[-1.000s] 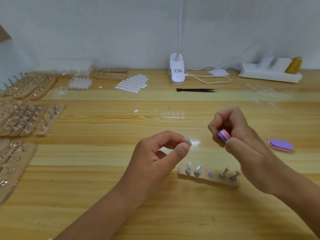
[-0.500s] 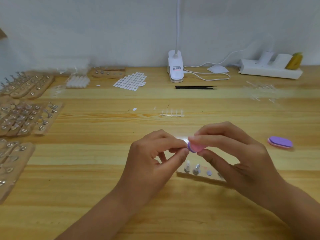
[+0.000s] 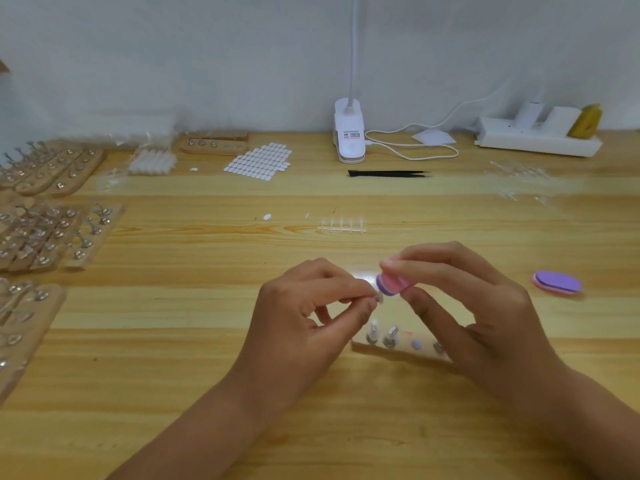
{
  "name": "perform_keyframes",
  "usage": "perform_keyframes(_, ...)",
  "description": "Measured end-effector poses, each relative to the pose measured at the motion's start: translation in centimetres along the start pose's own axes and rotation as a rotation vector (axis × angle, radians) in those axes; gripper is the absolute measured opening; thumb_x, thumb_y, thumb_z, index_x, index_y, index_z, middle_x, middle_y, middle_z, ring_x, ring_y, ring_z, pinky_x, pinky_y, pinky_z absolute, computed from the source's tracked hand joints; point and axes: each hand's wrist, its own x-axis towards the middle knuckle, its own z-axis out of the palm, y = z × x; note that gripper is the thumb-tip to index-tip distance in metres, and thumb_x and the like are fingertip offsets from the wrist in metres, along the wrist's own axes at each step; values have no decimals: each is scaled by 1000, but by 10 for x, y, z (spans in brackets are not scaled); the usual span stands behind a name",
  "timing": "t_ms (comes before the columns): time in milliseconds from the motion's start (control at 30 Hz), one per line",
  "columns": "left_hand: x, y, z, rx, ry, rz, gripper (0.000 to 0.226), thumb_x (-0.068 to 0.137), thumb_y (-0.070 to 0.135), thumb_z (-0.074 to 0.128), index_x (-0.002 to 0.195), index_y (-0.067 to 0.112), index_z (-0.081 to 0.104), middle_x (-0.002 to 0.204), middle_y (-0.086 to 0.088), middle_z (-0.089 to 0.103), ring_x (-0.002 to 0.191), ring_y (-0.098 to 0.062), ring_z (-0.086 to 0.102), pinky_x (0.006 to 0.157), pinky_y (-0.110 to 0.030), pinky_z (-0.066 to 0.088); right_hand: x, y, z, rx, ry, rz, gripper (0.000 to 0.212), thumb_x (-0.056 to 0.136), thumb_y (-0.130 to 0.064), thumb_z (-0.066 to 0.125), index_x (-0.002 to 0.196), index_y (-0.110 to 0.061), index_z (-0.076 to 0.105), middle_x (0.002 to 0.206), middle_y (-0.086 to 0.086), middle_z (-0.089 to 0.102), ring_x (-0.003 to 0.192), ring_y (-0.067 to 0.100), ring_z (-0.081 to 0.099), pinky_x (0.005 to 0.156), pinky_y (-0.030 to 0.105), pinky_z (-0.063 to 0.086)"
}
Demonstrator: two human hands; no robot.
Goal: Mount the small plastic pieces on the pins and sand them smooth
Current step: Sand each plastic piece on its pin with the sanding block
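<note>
My left hand (image 3: 311, 317) pinches a small clear plastic piece (image 3: 379, 298) between thumb and forefinger. My right hand (image 3: 464, 306) grips a pink and purple sanding block (image 3: 393, 284), whose purple face touches the piece. Just below the hands lies a wooden pin holder (image 3: 398, 349) with two upright metal pins (image 3: 390, 336) and a purple dot; my right hand hides its right end. A sprue with several clear plastic pieces (image 3: 342, 226) lies on the table beyond the hands.
A second purple sanding block (image 3: 557, 282) lies to the right. Wooden pin boards (image 3: 52, 233) crowd the left side. At the back stand a white lamp clamp (image 3: 349, 133), black tweezers (image 3: 388, 173), a sticker sheet (image 3: 259, 161) and a power strip (image 3: 536, 136).
My right hand moved left with the sanding block until it met the piece in my left hand. The hands now touch above the pin holder.
</note>
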Motion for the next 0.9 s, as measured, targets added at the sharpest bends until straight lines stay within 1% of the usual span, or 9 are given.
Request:
perform_keyframes(100,0,0,0,-34,5,13,12,81,11,77,91,18,79,81,9,70,79,-12,65,58,-17,46,-1,-5,4,34,-18,-46,28,95,-7,59,122,-13,63,118,1,65,116,10,62,98,18,47)
perform_keyframes(233,0,-1,-1,-96,47,2,13,80,10,76,89,20,79,84,12,73,82,-9,69,60,-19,50,1,-1,-2,-5,21,50,27,94,-12,60,120,-15,63,117,-6,64,113,0,61,90,8,45)
perform_keyframes(367,-1,-1,-1,-176,57,-37,14,79,11,77,89,21,78,85,14,75,81,-9,71,64,-24,54,-1,-9,2,118,42,56,27,94,-11,62,120,-13,64,118,-4,65,111,11,66,92,16,52)
perform_keyframes(500,0,-1,0,-225,83,-81,16,78,8,79,87,21,77,83,13,75,76,-8,71,63,-23,56,-1,-6,-1,77,-5,110,23,96,-11,66,119,-15,65,116,-6,65,110,5,64,89,11,49)
perform_keyframes(567,0,0,0,-261,89,-91,18,78,3,79,86,19,74,82,11,74,73,-10,70,62,-22,55,0,-8,-1,139,25,147,24,96,-11,65,119,-15,65,114,-4,67,110,7,65,90,13,51)
perform_keyframes(633,0,1,0,-268,95,-89,21,78,3,79,87,21,72,81,11,74,72,-8,70,63,-21,55,0,-12,1,211,51,125,24,96,-12,65,120,-15,65,115,-2,67,111,11,67,91,15,53)
perform_keyframes(767,-1,1,0,-298,99,-109,20,79,4,76,84,21,67,84,8,75,74,-9,72,65,-24,57,-1,-11,3,116,-27,95,24,94,-6,66,118,-12,67,114,-5,67,109,5,65,83,6,46)
perform_keyframes(833,0,1,-1,-303,107,-108,21,80,3,76,82,22,67,87,8,75,75,-11,72,66,-25,57,-1,-8,1,104,-45,132,26,92,-4,62,116,-10,69,111,-3,68,107,4,65,82,5,44)
perform_keyframes(900,0,1,-1,-310,110,-104,19,80,4,76,82,22,69,87,8,76,75,-11,72,67,-25,57,-1,-8,0,129,-22,127,22,95,-7,65,117,-9,69,112,-3,68,107,5,65,82,6,45)
